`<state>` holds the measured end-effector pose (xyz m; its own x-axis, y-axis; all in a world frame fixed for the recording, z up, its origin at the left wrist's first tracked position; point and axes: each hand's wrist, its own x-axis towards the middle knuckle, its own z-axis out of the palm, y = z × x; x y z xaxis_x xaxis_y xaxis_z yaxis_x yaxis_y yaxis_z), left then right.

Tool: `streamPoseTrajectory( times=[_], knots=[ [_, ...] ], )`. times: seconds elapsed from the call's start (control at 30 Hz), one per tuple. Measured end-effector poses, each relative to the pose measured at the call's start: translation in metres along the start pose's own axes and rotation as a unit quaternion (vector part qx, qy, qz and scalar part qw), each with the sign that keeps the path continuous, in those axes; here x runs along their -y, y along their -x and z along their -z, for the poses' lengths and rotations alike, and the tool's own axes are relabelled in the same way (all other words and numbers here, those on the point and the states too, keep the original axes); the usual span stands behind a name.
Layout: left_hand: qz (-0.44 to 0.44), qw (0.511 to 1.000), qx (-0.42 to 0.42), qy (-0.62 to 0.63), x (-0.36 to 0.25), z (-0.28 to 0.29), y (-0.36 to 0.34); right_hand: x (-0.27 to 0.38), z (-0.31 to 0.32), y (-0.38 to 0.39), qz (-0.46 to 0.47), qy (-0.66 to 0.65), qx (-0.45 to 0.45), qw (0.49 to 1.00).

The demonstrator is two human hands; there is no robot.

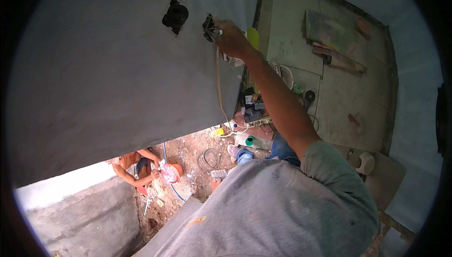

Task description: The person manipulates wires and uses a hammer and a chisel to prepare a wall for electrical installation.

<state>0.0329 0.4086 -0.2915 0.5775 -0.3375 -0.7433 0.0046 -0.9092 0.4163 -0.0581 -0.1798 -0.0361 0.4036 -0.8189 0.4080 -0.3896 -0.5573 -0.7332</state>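
My right arm reaches up to the grey wall (108,78). My right hand (231,39) is at a dark wall opening (208,27) with wires sticking out, its fingers closed on the wires; the fingertips are partly blurred. A beige cable (219,83) hangs from beside this hand down the wall. Left of the opening sits a black round fitting (175,16) in the wall. Against my shirt's left edge shows a small patch of skin, seemingly my left hand (215,185), next to a light grey flat thing (218,174); its fingers are hidden.
Below, a person (129,167) crouches by an orange bucket (172,173) near a blue hose (177,193). A power strip (259,121), dark boxes (253,112) and a green-topped item (249,140) lie near my legs. Boards (334,36) rest on the tiled surface at right.
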Motion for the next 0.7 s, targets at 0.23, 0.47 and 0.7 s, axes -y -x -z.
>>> streamPoseTrajectory(
  times=[0.23, 0.47, 0.7],
  knots=[
    [-0.040, 0.995, 0.032, -0.083, 0.007, -0.015, -0.022, -0.119, 0.070, 0.183, -0.272, -0.235, -0.033, 0.933],
    [0.087, 0.973, 0.100, -0.189, -0.022, -0.056, -0.035, -0.275, 0.020, 0.651, -0.650, 0.044, 0.386, 0.653],
    [-0.027, 0.941, 0.003, -0.337, 0.006, -0.141, -0.120, -0.349, -0.109, 0.550, -0.435, 0.099, 0.043, 0.894]
  ],
)
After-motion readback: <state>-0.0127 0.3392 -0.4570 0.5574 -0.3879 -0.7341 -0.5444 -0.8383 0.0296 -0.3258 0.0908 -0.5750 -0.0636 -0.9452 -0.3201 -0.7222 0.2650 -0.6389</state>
